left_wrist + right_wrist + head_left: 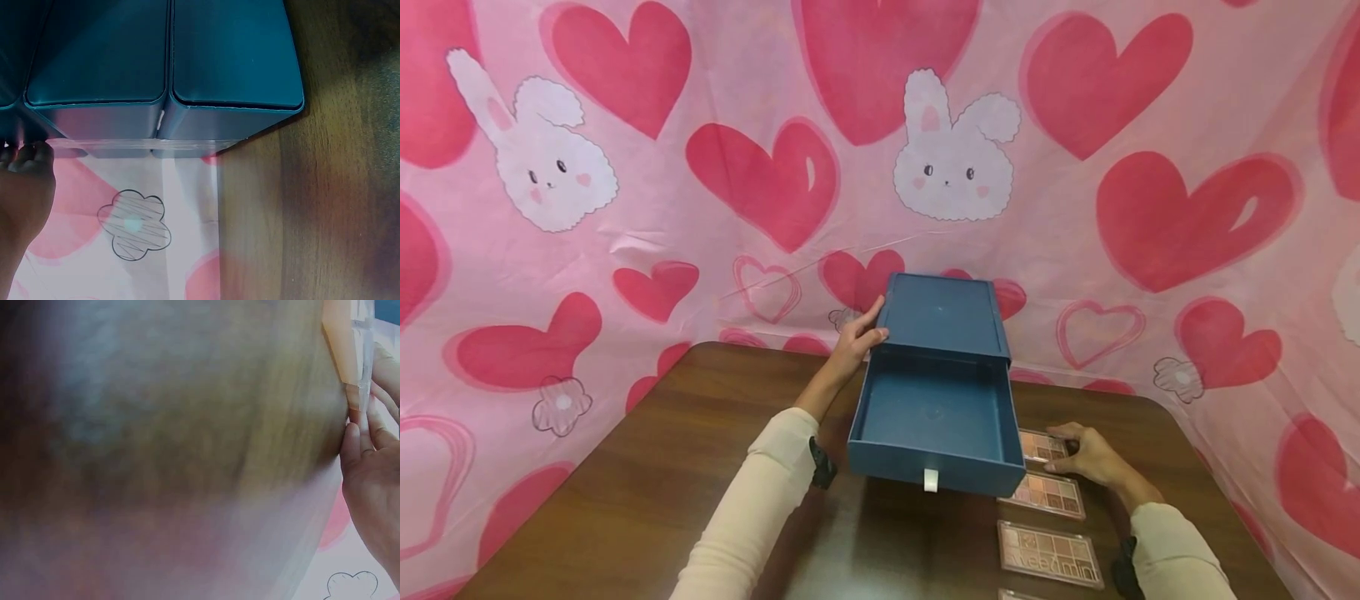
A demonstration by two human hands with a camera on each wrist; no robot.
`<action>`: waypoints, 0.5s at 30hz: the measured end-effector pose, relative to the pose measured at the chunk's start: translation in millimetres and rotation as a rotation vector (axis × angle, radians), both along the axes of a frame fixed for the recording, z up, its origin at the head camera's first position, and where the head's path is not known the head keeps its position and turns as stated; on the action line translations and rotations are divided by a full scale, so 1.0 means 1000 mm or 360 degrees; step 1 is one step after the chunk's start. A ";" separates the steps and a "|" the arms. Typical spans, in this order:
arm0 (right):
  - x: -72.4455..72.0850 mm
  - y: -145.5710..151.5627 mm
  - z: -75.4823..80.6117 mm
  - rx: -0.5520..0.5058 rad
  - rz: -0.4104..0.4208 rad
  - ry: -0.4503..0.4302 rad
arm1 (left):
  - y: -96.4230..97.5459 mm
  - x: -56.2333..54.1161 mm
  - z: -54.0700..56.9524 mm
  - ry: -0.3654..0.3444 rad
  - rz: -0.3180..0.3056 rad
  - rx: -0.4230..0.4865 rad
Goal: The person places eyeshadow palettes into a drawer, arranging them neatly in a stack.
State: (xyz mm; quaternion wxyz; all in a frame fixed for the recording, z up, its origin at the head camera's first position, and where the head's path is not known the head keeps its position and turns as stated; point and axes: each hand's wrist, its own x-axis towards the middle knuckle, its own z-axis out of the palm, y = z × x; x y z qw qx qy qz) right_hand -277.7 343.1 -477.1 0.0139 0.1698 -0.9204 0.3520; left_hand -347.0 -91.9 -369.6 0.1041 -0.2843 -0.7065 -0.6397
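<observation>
A blue drawer box (947, 312) stands at the back of the table with its upper drawer (936, 468) pulled out, the inside bare. My left hand (856, 337) rests against the box's left side, thumb near the front corner; in the left wrist view its fingers (28, 153) touch the casing beside the stacked drawer units (231, 56). To the right of the drawer, my right hand (1093, 454) pinches the edge of an eyeshadow palette (1039, 447), the farthest in a column. The right wrist view shows that palette's clear edge (364, 356) at the fingertips.
Nearer me lie a second eyeshadow palette (1048, 495), partly behind the drawer's corner, and a third palette (1049, 553) with lettering on its lid. Another palette's edge (1018, 595) shows at the bottom. A heart-and-rabbit cloth (850, 208) hangs behind the wooden table (647, 483).
</observation>
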 end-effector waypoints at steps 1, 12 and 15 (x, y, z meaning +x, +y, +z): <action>0.000 0.000 0.000 -0.0003 -0.0002 -0.0006 | 0.000 0.000 0.000 0.0000 0.0002 0.0000; -0.002 0.000 -0.001 -0.0028 -0.0035 -0.0021 | 0.000 -0.001 0.000 0.0008 -0.0014 0.0016; -0.002 0.001 0.000 -0.0030 -0.0052 -0.0035 | 0.000 -0.001 0.001 0.0018 -0.0031 0.0028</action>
